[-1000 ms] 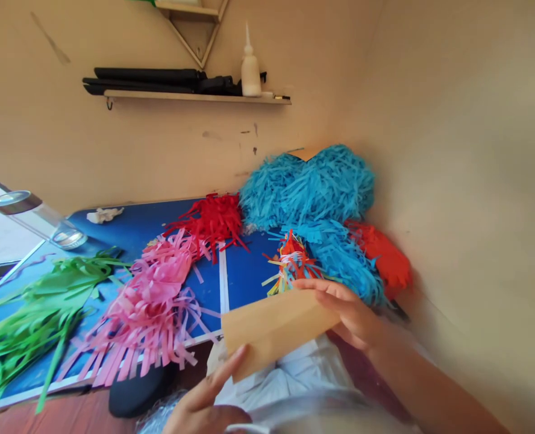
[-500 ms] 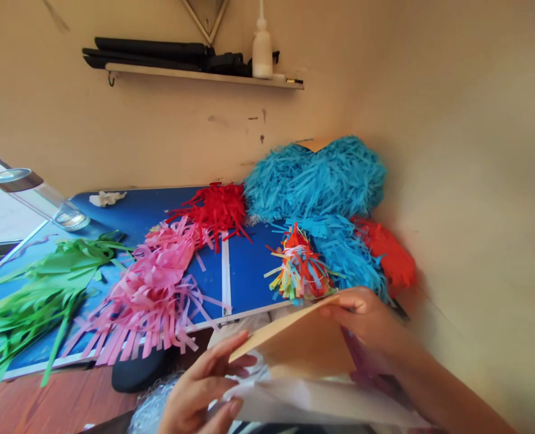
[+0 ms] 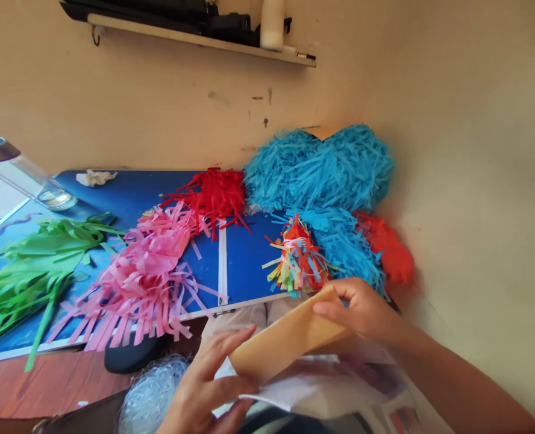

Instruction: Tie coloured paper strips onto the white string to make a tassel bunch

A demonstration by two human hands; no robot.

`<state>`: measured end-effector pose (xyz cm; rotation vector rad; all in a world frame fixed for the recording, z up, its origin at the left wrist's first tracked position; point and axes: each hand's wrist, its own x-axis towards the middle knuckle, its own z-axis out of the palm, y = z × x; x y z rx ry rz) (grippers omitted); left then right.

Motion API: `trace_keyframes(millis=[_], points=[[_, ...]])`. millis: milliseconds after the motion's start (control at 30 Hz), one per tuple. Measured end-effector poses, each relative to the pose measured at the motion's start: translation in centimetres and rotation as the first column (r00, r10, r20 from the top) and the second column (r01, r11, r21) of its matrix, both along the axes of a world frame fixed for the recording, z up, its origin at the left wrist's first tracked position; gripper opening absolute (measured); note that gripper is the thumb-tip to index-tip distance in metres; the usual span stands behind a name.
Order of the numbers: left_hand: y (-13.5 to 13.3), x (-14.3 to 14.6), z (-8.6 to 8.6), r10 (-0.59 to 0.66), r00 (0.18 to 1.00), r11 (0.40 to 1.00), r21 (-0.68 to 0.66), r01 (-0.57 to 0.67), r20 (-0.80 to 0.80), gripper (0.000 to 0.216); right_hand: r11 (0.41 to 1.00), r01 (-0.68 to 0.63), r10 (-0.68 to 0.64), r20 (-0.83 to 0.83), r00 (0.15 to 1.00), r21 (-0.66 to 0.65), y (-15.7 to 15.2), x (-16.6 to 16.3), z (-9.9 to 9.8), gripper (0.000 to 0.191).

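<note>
My right hand [image 3: 355, 307] pinches the upper right edge of a folded sheet of brown kraft paper [image 3: 276, 349], held tilted above my lap. My left hand [image 3: 213, 380] is at the sheet's left end, index finger stretched along its edge. Lower down, its thumb and another finger close on the rim of a thin see-through plastic bag [image 3: 290, 389] lying under the paper. The bag's far end, with some coloured print, passes below my right forearm. Beyond my right hand, a small multicoloured paper tassel [image 3: 299, 253] rests on the blue table [image 3: 244, 265].
Fringed paper bundles in green [image 3: 50, 253], pink [image 3: 154, 259], red [image 3: 222, 193] and blue [image 3: 317, 169] lie across the table. A glass bottle [image 3: 32, 175] leans at left. Shredded clear strips [image 3: 152, 386] sit beside my left hand. A wall shelf [image 3: 195, 39] hangs above.
The brown paper has turned so its broad face shows and has folded over more. My left fingers have closed in on the plastic rim. The view has tipped down slightly.
</note>
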<state>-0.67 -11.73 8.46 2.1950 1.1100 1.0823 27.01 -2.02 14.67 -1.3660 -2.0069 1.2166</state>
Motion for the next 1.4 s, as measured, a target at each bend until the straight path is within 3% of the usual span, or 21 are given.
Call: trace_keyframes(millis=[200, 333, 433, 500, 567, 667, 767, 1033, 1267, 1333, 1400], points=[[-0.6, 0.0, -0.5, -0.017, 1.0, 0.988, -0.151, 0.02, 0.02, 0.021, 0.999, -0.036, 0.035, 0.047, 0.998, 0.033, -0.3, 0.1, -0.5, 0.038], [-0.2, 0.0, 0.2, -0.067, 0.998, 0.974, -0.216, 0.07, 0.02, 0.019, 0.989, -0.101, 0.09, 0.107, 0.99, 0.105, -0.6, -0.1, -0.6, 0.037], [0.3, 0.3, 0.9, -0.125, 0.992, 0.97, -0.209, 0.126, 0.018, 0.021, 0.969, -0.162, 0.134, 0.155, 0.979, 0.185, -0.6, -0.6, -0.1, 0.023], [0.5, 0.6, 1.2, -0.083, 0.997, 0.982, -0.168, 0.083, 0.009, 0.019, 0.904, -0.234, 0.161, 0.222, 0.962, 0.357, -0.4, -1.4, 0.7, 0.02], [0.7, 1.0, 1.3, -0.011, 1.0, 0.993, -0.117, 0.013, 0.013, 0.017, 0.765, -0.384, 0.229, 0.338, 0.913, 0.518, 0.1, -2.4, 1.8, 0.03], [0.9, 1.5, 1.4, 0.033, 0.999, 0.996, -0.082, -0.03, 0.035, 0.015, 0.574, -0.639, 0.4, 0.506, 0.764, 0.512, 1.0, -3.9, 3.2, 0.016], [1.1, 1.9, 1.7, 0.044, 0.999, 0.995, -0.086, -0.041, 0.029, 0.016, 0.496, -0.73, 0.479, 0.554, 0.681, 0.469, 2.1, -4.8, 3.6, 0.013], [1.2, 2.0, 2.3, 0.018, 0.999, 0.993, -0.119, -0.015, 0.026, 0.022, 0.534, -0.647, 0.559, 0.347, 0.753, 0.545, 2.9, -4.8, 2.2, 0.01], [1.1, 2.1, 1.5, 0.079, 0.991, 0.988, -0.144, -0.063, 0.111, 0.019, 0.472, -0.577, 0.595, 0.242, 0.767, 0.666, 3.0, -4.0, 0.4, 0.019], [1.3, 2.2, 1.3, 0.084, 0.987, 0.981, -0.183, -0.058, 0.138, 0.02, 0.523, -0.549, 0.607, 0.167, 0.777, 0.652, 3.3, -3.9, -0.2, 0.02], [1.6, 2.3, 1.2, 0.067, 0.988, 0.969, -0.244, -0.031, 0.141, 0.024, 0.691, -0.436, 0.545, -0.018, 0.838, 0.576, 3.8, -3.8, -0.5, 0.021]])
